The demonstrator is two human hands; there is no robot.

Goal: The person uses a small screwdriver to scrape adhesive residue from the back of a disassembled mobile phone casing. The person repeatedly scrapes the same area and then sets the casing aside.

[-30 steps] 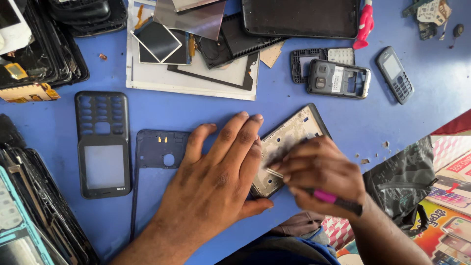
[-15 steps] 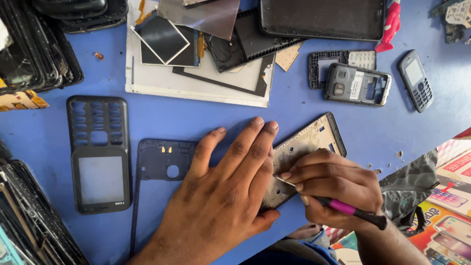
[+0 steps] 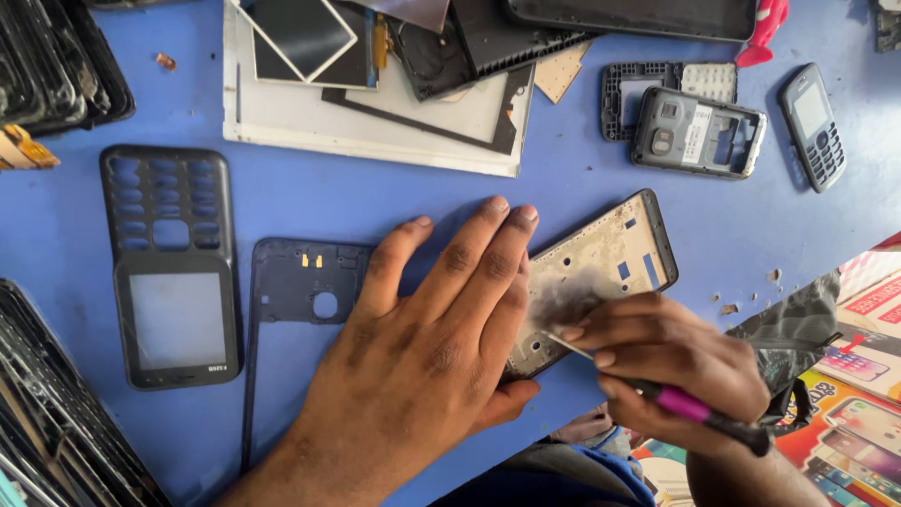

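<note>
Both hands are bare, no gloves, no rings, no watch. The left hand [image 3: 413, 357] shows short, trimmed nails and a bare wrist with no sleeve. The right hand [image 3: 671, 366] has short nails too, its forearm uncovered to the frame's edge.

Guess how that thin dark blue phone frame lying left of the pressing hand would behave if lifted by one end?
The dark blue frame is mostly a thin open outline with long narrow side rails, so it would probably flex or twist. It looks light for its size. Lying flat on the blue table, it should slide rather than roll, and the rails might snap if bent hard.
</note>
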